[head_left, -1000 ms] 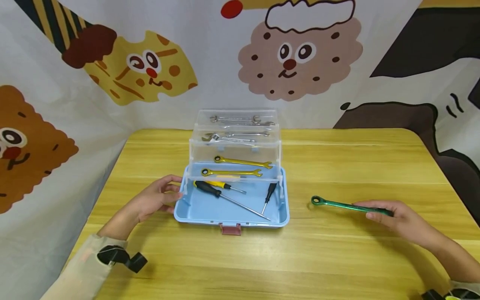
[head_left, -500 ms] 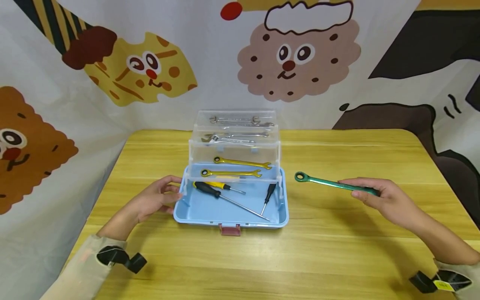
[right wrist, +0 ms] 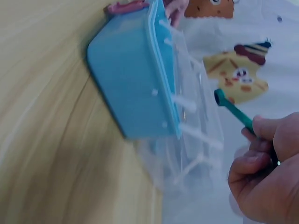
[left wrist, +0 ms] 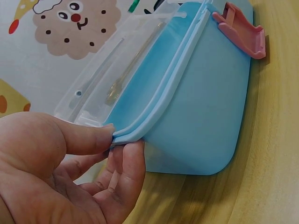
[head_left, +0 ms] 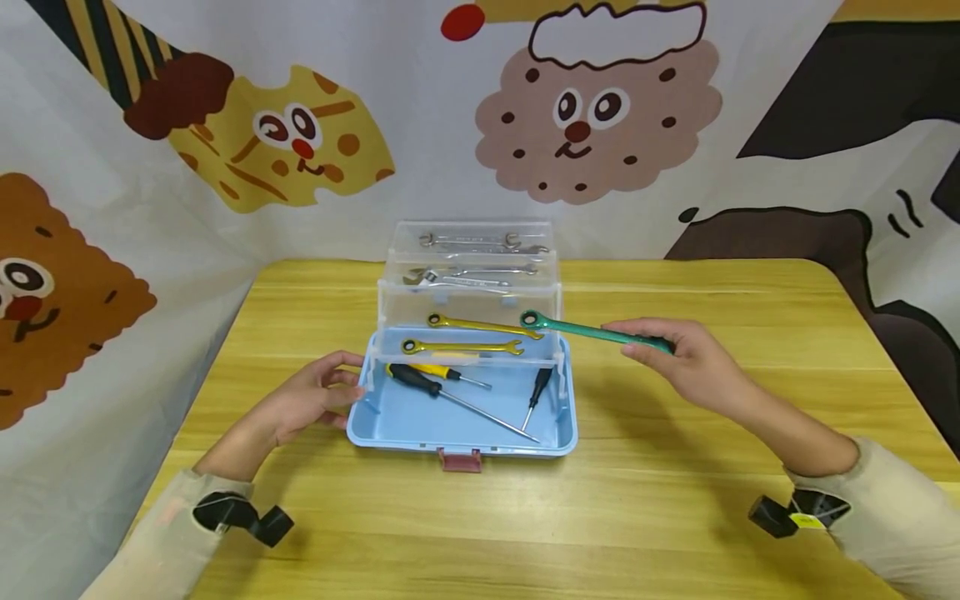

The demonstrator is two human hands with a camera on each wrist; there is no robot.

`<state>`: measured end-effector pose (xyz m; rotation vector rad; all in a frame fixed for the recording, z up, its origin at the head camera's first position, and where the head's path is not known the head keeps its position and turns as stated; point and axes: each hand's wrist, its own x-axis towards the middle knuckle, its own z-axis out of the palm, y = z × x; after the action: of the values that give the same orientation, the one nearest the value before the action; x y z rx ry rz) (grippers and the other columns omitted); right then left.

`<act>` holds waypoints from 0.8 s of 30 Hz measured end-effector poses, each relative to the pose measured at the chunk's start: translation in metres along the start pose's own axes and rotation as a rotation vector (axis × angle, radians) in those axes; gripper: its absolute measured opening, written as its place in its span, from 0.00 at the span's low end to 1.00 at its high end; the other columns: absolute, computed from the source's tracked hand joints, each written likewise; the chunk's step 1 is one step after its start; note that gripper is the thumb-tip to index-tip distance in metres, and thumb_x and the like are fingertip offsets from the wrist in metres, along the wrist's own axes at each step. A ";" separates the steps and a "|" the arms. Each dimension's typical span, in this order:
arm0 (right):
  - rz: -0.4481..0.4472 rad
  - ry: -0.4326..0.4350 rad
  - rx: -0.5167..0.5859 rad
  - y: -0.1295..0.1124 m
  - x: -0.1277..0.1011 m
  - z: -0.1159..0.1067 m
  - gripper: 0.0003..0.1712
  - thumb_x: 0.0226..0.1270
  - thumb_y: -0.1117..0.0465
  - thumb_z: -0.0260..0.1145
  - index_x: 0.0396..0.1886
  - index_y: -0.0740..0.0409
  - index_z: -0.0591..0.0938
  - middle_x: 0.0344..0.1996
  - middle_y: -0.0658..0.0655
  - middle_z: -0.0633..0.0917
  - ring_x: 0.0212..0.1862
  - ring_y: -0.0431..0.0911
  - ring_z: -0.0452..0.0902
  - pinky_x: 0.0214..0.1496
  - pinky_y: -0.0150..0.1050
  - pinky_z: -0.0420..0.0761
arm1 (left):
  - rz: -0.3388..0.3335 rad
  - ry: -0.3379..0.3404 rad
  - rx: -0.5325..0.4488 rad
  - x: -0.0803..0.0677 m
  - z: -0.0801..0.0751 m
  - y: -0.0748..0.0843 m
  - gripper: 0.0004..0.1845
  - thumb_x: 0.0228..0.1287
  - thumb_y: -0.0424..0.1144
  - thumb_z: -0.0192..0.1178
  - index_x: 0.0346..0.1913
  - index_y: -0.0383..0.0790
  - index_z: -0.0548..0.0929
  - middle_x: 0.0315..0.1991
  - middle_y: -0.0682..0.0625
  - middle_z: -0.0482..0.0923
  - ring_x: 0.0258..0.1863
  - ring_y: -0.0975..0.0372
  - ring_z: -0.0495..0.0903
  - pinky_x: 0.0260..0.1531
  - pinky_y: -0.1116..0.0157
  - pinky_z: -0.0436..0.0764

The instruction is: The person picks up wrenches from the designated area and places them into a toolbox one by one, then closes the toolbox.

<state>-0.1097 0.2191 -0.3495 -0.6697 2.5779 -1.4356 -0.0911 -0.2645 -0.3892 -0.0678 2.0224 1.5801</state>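
Note:
My left hand (head_left: 318, 396) pinches the left rim of a light blue toolbox (left wrist: 196, 102), thumb on top and fingers beneath the lip. The right hand (head_left: 686, 362) grips a green ratchet wrench (head_left: 577, 329) by its dark end. Its ring end overlaps the right side of the clear tiered trays (head_left: 468, 304) in the head view. Two yellow ratchet wrenches (head_left: 465, 346) lie in the lowest clear tray. Down in the blue base are a long black screwdriver (head_left: 420, 379), a yellow-handled screwdriver (head_left: 442, 369) and a small black-handled one (head_left: 542, 387).
Silver wrenches (head_left: 472, 240) and an adjustable wrench (head_left: 423, 277) lie in the upper trays. A pink latch (head_left: 461, 460) hangs at the box front. The wooden table (head_left: 675, 533) meets a cartoon-printed cloth (head_left: 420, 150) behind.
The right hand has carried the green ratchet wrench leftward and up, from over the table at right to the trays' right side. My left hand stays at the rim.

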 end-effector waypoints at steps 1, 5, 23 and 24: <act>0.001 -0.004 -0.002 -0.003 0.005 0.004 0.17 0.74 0.68 0.64 0.59 0.59 0.84 0.32 0.54 0.80 0.15 0.39 0.51 0.15 0.37 0.59 | 0.000 0.000 0.000 0.000 0.000 0.000 0.25 0.75 0.30 0.57 0.69 0.28 0.64 0.51 0.38 0.73 0.40 0.55 0.82 0.35 0.61 0.86; 0.049 -0.030 -0.009 -0.013 0.023 0.017 0.17 0.75 0.65 0.65 0.60 0.58 0.84 0.38 0.60 0.82 0.16 0.38 0.51 0.16 0.35 0.59 | 0.004 0.001 0.003 -0.001 0.000 0.000 0.25 0.75 0.30 0.57 0.69 0.28 0.64 0.51 0.38 0.73 0.41 0.55 0.82 0.35 0.61 0.86; 0.043 -0.108 -0.034 -0.022 0.076 0.064 0.21 0.76 0.64 0.63 0.66 0.60 0.80 0.58 0.61 0.83 0.14 0.41 0.54 0.16 0.33 0.61 | 0.012 -0.003 -0.002 -0.001 0.000 -0.001 0.25 0.75 0.29 0.56 0.69 0.28 0.63 0.52 0.37 0.73 0.41 0.55 0.82 0.37 0.60 0.87; 0.030 -0.108 -0.035 -0.023 0.077 0.064 0.21 0.76 0.64 0.63 0.66 0.61 0.79 0.56 0.62 0.83 0.15 0.42 0.57 0.18 0.33 0.63 | 0.012 -0.003 -0.002 -0.001 0.000 0.000 0.25 0.75 0.29 0.56 0.69 0.28 0.63 0.52 0.37 0.73 0.41 0.55 0.82 0.37 0.60 0.87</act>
<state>-0.1514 0.1255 -0.3573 -0.6902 2.5247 -1.3102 -0.0899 -0.2647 -0.3891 -0.0542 2.0226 1.5884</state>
